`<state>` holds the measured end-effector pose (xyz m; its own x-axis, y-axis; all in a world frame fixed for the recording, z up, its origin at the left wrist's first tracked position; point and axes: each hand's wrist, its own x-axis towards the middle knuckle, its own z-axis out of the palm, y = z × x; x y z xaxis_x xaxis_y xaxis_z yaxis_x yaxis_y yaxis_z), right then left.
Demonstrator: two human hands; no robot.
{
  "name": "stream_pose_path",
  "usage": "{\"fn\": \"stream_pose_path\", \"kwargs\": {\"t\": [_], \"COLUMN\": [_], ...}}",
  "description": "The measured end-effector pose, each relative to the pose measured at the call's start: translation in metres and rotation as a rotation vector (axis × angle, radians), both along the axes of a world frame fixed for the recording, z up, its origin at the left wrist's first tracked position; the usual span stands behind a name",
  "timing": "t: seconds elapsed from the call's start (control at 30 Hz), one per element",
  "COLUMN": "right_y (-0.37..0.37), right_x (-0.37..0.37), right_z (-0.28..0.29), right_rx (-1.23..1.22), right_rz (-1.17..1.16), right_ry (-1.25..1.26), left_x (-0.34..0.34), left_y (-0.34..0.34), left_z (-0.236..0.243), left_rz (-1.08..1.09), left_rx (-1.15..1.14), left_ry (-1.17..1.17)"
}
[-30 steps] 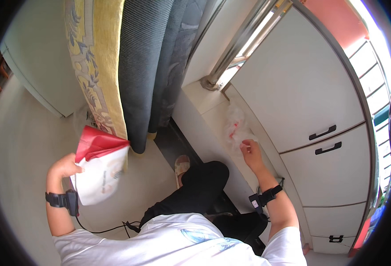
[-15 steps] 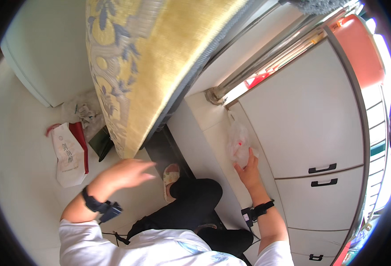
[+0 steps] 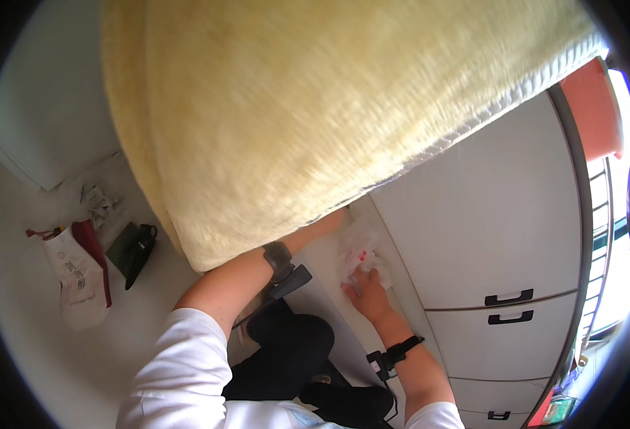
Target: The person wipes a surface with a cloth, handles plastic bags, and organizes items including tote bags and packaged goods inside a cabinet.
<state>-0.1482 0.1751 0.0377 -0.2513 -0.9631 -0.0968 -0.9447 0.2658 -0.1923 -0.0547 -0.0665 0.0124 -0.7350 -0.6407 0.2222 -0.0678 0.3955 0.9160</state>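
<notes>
The clear plastic bag (image 3: 363, 247), crumpled and showing a few red marks, lies on the pale ledge (image 3: 322, 256) just to the near side of the white cabinet (image 3: 486, 222), directly beyond the fingers of the right hand (image 3: 366, 292). That hand comes in from the near right, its fingers a little parted and touching the bag's near end (whether they pinch the film or merely press on it, I cannot tell). The left hand (image 3: 328, 227) reaches across from the left and lies just left of the bag's far part; the yellow cloth (image 3: 329, 107) hangs over it, so I cannot tell whether its fingers are spread, closed or holding anything. The cloth fills most of the far middle of the scene, its lower edge slanting across the left arm and up toward the right. Well apart from both hands, on the floor (image 3: 25, 300) at the left, lie a white and red bag (image 3: 75, 275) and, just right of it, a dark green pouch (image 3: 130, 254), with some crumpled pieces (image 3: 99, 204) on their far side.
</notes>
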Motion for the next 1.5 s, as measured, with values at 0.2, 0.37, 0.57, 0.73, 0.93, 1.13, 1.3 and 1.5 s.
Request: {"fn": "stream_pose_path", "kwargs": {"t": [0.2, 0.37, 0.57, 0.73, 0.93, 1.13, 1.3, 1.5], "right_y": [0.005, 0.005, -0.007, -0.007, -0.004, -0.008, -0.006, -0.020], "right_x": [0.000, -0.003, 0.001, 0.002, -0.002, 0.010, 0.008, 0.021], "right_z": [0.000, 0.002, 0.005, 0.003, -0.002, 0.001, -0.015, -0.010], "right_rx": [0.036, 0.021, 0.055, 0.043, -0.026, 0.047, -0.050, -0.104], "right_rz": [-0.051, -0.006, -0.015, -0.015, -0.003, -0.047, -0.031, -0.079], "right_ry": [-0.017, -0.010, 0.009, 0.010, 0.017, -0.040, -0.051, 0.006], "left_x": [-0.046, -0.040, -0.039, -0.053, -0.048, -0.061, -0.046, 0.022], "left_y": [-0.021, -0.031, -0.038, -0.023, -0.018, -0.020, -0.018, 0.050], "left_z": [-0.030, 0.000, -0.002, -0.011, 0.068, 0.057, 0.050, 0.043], "left_rz": [0.028, -0.069, -0.069, -0.017, -0.110, -0.050, 0.036, 0.138], "left_rx": [-0.014, 0.177, 0.220, 0.234, 0.402, 0.312, 0.259, 0.001], "left_ry": [-0.182, -0.209, -0.267, 0.018, 0.361, 0.418, 0.329, 0.292]}}
